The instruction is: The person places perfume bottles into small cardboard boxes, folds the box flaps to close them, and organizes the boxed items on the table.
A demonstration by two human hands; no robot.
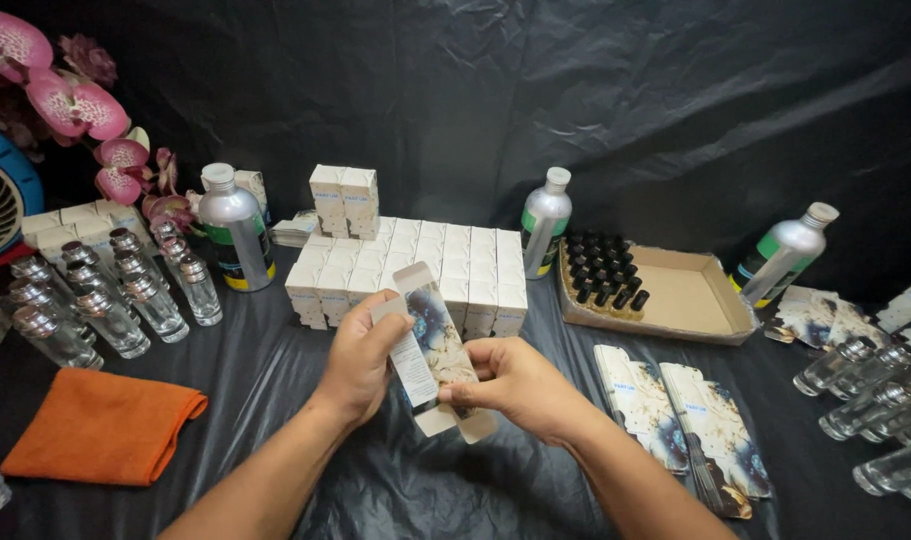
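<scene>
Both hands, left hand (361, 355) & right hand (516, 385), clamped on a half-folded carton (431, 345), just in front of the stack of finished boxes (416, 270). Flat cartons (681, 410) right of it still unfolded; approx. mid-job.

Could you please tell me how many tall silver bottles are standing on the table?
3: left bottle beside the glass vials, middle bottle behind the white boxes, right bottle leaning past the cardboard tray.
</scene>
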